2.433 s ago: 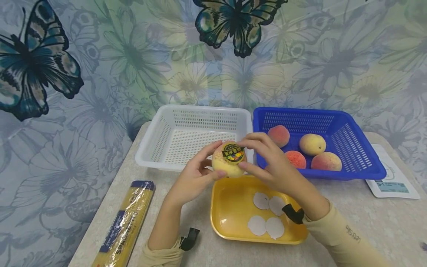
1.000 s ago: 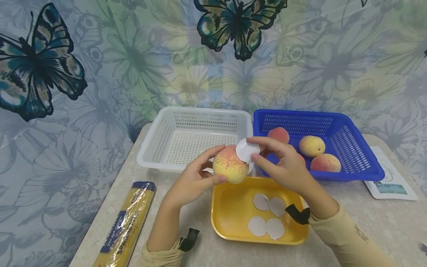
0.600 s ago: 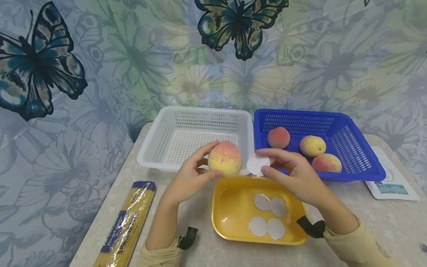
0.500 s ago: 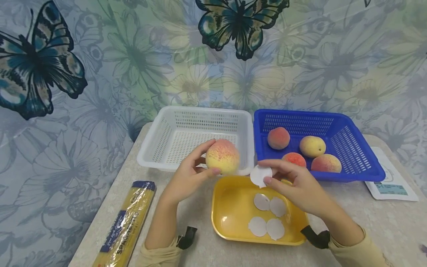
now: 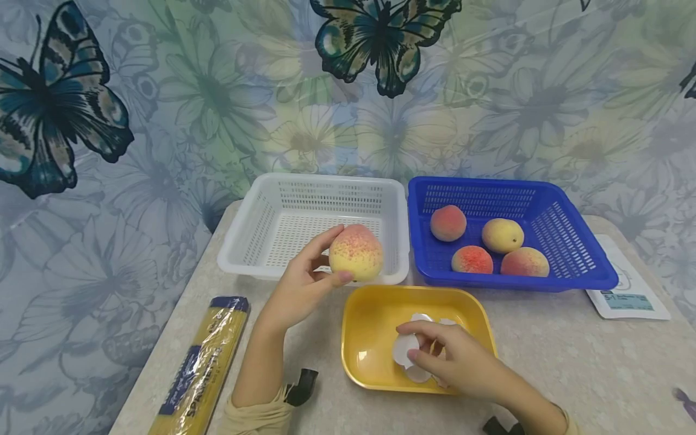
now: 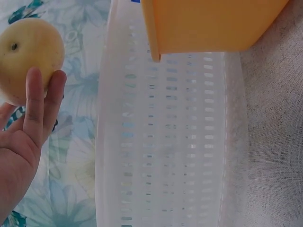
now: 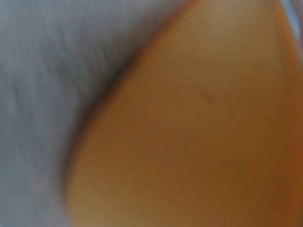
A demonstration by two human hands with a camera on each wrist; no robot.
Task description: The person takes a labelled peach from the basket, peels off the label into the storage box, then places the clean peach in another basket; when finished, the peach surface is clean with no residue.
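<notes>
My left hand [image 5: 296, 290] grips a red-and-yellow peach [image 5: 356, 254] between fingers and thumb, over the front rim of the white basket [image 5: 234, 266]. In the left wrist view, the pale underside of the same peach [image 6: 35, 52] shows its stem pit above the fingers. My right hand [image 5: 457, 362] pinches a round label [image 5: 405, 349], white side up, low over the yellow tray [image 5: 361, 374]. Several more white round labels [image 5: 417, 374] lie in the tray, partly hidden by that hand. The right wrist view is blurred and shows mostly the tray's wall [image 7: 180, 132].
A blue basket [image 5: 576, 281] with several peaches [image 5: 472, 260] stands at the back right, beside the white one. A printed white packet [image 5: 631, 290] lies partly behind it. A spaghetti pack [image 5: 201, 362] lies along the table's left side. A patterned cloth [image 5: 380, 133] hangs behind.
The printed label on the peach has come off into my right hand, which has carried it down over the tray. My left hand has moved slightly left with the peach.
</notes>
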